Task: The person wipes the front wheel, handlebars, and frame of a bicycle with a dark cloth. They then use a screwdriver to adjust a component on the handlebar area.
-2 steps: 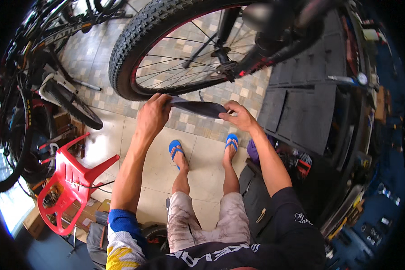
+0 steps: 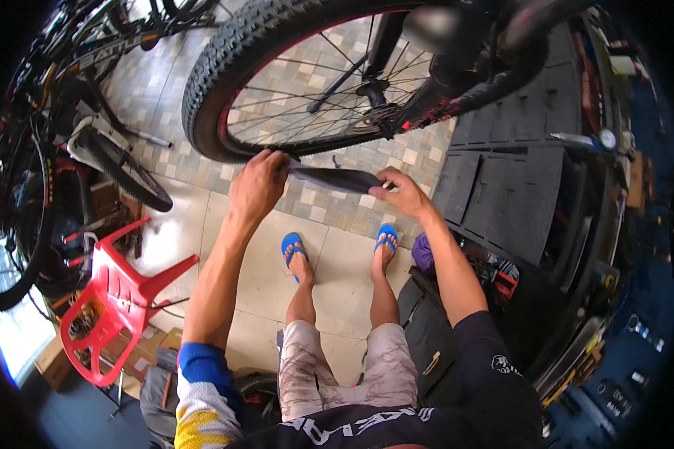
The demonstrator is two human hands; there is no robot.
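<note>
The floor (image 2: 337,243) here is laid in two kinds of tile: plain, glossy cream squares nearer to us, and beyond them a patterned stretch (image 2: 414,163) of small grey, tan and whitish blocks. Two feet (image 2: 301,268) in blue sandals (image 2: 290,242) stand on the cream part, a little apart. Over to the left, a red chair (image 2: 123,286) stands on it, with cardboard boxes (image 2: 151,349) low down just beside it.
</note>
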